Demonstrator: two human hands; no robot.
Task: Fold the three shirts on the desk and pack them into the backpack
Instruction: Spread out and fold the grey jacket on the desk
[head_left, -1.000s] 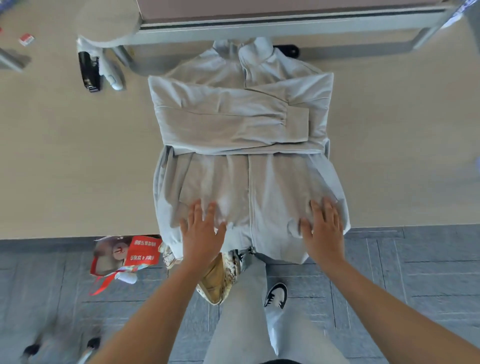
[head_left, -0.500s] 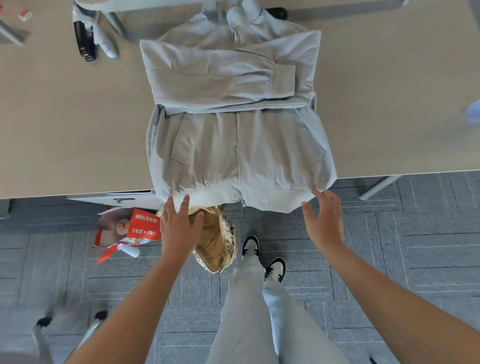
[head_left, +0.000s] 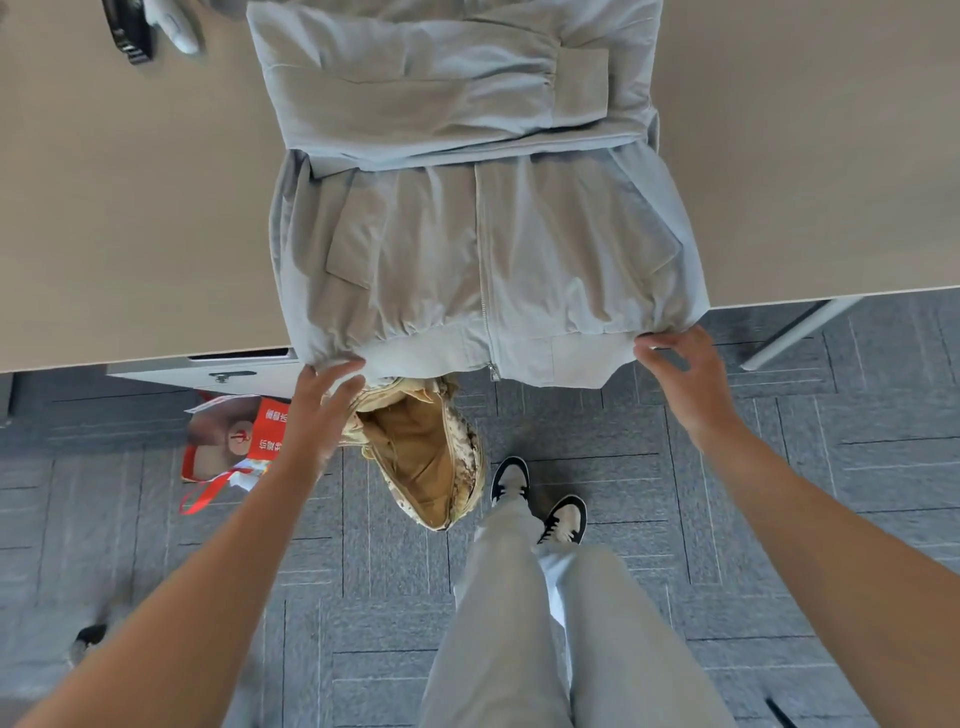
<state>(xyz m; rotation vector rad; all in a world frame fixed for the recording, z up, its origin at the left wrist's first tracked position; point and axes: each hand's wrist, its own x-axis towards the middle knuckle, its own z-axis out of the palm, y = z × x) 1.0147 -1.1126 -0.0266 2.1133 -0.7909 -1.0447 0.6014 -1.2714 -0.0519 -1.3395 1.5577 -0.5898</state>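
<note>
So the pale grey zip-up cotton jacket (head_left: 483, 208) is lying flat on the light beige desk top (head_left: 119, 208), taking up the upper middle of the frame, with both sleeves folded across the chest and the ribbed hem hanging a bit over the near desk edge. The left hand (head_left: 317, 410) is just under the lower left corner of the hem, fingers spread and fairly straight, tips about touching the fabric but not gripping it. The right hand (head_left: 680, 369) is at the lower right corner, fingers loosely bent with the tips at the hem edge; can't really tell if it's pinching yet. The hands are well apart, one per corner. The tan camouflage-pattern fabric backpack (head_left: 426, 457) sits open on the grey carpet-tile floor (head_left: 779, 467) at centre frame, below the desk edge, beside the person's black-and-white sneakers (head_left: 540, 499). A red-and-white printed paper bag (head_left: 228, 436) lies left of it.
</note>
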